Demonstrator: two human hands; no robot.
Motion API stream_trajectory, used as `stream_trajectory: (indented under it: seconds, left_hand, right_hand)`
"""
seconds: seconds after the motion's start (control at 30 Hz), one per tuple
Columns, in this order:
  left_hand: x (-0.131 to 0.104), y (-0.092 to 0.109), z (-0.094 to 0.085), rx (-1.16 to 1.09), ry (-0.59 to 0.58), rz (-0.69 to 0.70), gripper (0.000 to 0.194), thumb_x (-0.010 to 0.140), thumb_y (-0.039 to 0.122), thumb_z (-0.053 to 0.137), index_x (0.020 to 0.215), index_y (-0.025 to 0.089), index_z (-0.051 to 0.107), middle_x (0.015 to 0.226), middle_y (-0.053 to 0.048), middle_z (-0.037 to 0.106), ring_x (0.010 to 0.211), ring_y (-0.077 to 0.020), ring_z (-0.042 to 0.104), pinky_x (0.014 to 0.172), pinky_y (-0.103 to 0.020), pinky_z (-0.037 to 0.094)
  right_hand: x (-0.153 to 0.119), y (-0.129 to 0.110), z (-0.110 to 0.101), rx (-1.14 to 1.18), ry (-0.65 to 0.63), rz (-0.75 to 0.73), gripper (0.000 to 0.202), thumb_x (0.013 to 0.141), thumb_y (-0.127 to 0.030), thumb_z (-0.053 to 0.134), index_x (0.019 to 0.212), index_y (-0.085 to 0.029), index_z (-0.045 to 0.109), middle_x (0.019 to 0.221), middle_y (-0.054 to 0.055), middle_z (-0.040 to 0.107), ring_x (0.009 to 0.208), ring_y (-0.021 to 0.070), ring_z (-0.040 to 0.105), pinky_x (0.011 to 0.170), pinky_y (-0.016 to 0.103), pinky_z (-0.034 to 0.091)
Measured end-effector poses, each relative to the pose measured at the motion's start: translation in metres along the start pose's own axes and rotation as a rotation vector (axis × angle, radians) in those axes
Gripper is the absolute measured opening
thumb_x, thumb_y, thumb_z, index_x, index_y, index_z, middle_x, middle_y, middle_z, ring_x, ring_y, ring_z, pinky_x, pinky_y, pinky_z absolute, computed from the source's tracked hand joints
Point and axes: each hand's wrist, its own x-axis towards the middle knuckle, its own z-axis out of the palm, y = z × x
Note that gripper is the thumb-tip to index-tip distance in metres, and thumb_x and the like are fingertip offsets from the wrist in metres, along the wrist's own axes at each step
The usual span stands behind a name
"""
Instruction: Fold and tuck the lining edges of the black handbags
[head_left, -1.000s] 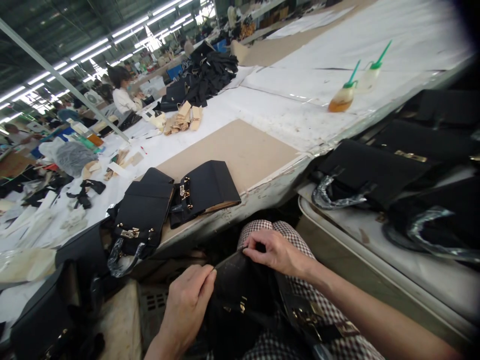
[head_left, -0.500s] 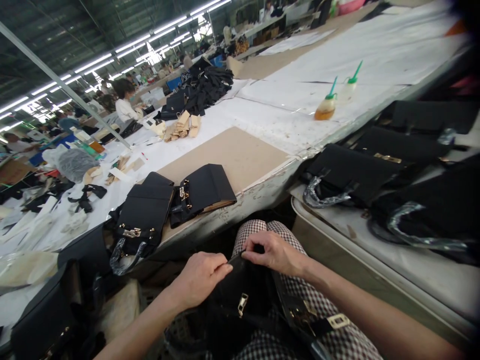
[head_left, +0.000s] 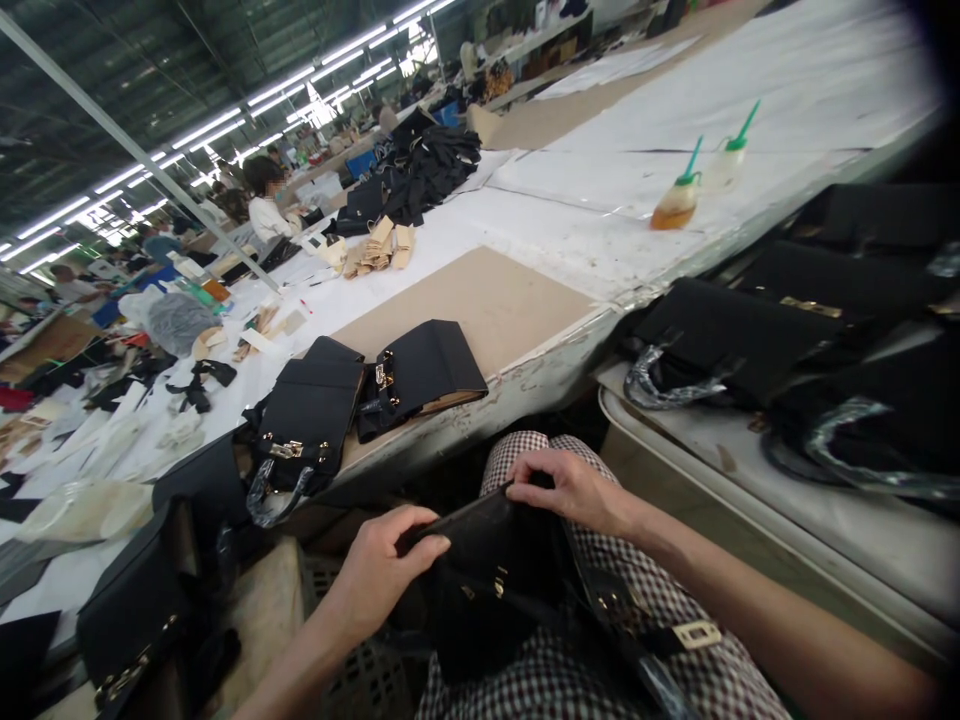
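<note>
A black handbag with gold metal fittings lies across my lap on a checked garment. My left hand pinches the bag's upper edge at its left end. Farther right along that same edge, my right hand grips it between thumb and fingers. A strap end with a gold rectangular plate hangs on the bag's right side, over my leg. The bag's lower part and the inside are dark and hard to make out.
Two black bags lie at the table's near edge. More black bags with plastic-wrapped handles rest on a padded surface at right. Two green-tipped bottles stand on the table. A person sits at the far left.
My left hand has slid left along the bag's edge, so my hands are farther apart and the edge is stretched between them. The camera view has shifted slightly.
</note>
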Motion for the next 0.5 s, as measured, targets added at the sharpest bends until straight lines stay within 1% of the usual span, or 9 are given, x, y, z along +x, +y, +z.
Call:
stream_trajectory:
  seconds: [0.07, 0.1, 0.17, 0.23, 0.37, 0.5]
  left_hand:
    - [-0.0018, 0.0014, 0.0002, -0.044, 0.029, -0.016, 0.018, 0.087, 0.030, 0.066, 0.100, 0.019, 0.070, 0.094, -0.002, 0.070, 0.084, -0.0176, 0.061, 0.073, -0.022, 0.044]
    - [-0.0030, 0.0024, 0.0006, -0.047, 0.045, -0.021, 0.018, 0.086, 0.030, 0.067, 0.099, 0.019, 0.069, 0.092, -0.001, 0.069, 0.082, -0.0173, 0.061, 0.072, -0.022, 0.044]
    - [-0.0048, 0.0047, 0.0018, -0.011, 0.075, -0.015, 0.014, 0.086, 0.030, 0.066, 0.093, 0.018, 0.066, 0.084, 0.000, 0.066, 0.075, -0.0156, 0.058, 0.066, -0.022, 0.041]
    - [-0.0053, 0.0066, 0.0034, 0.067, 0.098, 0.027, 0.009, 0.088, 0.028, 0.065, 0.089, 0.019, 0.063, 0.080, 0.002, 0.063, 0.072, -0.0142, 0.056, 0.065, -0.022, 0.039]
    - [-0.0021, 0.0049, 0.0065, 0.235, 0.123, 0.167, 0.002, 0.092, 0.022, 0.062, 0.090, 0.020, 0.061, 0.089, 0.002, 0.064, 0.081, -0.0143, 0.059, 0.075, -0.023, 0.041]
    - [0.0016, 0.0000, 0.0099, 0.329, 0.167, 0.215, 0.002, 0.094, 0.020, 0.061, 0.094, 0.022, 0.061, 0.100, 0.001, 0.065, 0.089, -0.0153, 0.061, 0.083, -0.023, 0.043]
  right_hand:
    - [0.0000, 0.0014, -0.0015, 0.054, -0.019, 0.000, 0.025, 0.089, -0.041, 0.070, 0.080, -0.020, 0.063, 0.090, 0.000, 0.070, 0.084, 0.0187, 0.063, 0.075, 0.027, 0.045]
    - [0.0002, 0.0013, -0.0019, 0.070, -0.023, 0.004, 0.026, 0.087, -0.041, 0.073, 0.079, -0.019, 0.062, 0.091, 0.001, 0.070, 0.086, 0.0191, 0.063, 0.076, 0.027, 0.045]
    - [0.0006, 0.0000, -0.0016, 0.071, -0.016, 0.015, 0.026, 0.084, -0.040, 0.077, 0.077, -0.019, 0.062, 0.091, 0.001, 0.070, 0.086, 0.0196, 0.063, 0.076, 0.028, 0.045]
    - [0.0009, -0.0018, -0.0002, 0.048, 0.003, 0.025, 0.024, 0.083, -0.037, 0.077, 0.077, -0.019, 0.063, 0.091, 0.001, 0.070, 0.087, 0.0199, 0.063, 0.077, 0.029, 0.045]
    - [-0.0003, -0.0046, 0.0028, 0.029, 0.036, 0.035, 0.021, 0.084, -0.035, 0.077, 0.077, -0.020, 0.064, 0.092, 0.001, 0.070, 0.088, 0.0204, 0.063, 0.079, 0.030, 0.045]
    - [-0.0038, -0.0042, 0.0029, 0.102, 0.053, 0.019, 0.024, 0.084, -0.036, 0.077, 0.075, -0.019, 0.064, 0.092, 0.002, 0.070, 0.089, 0.0210, 0.063, 0.081, 0.031, 0.045]
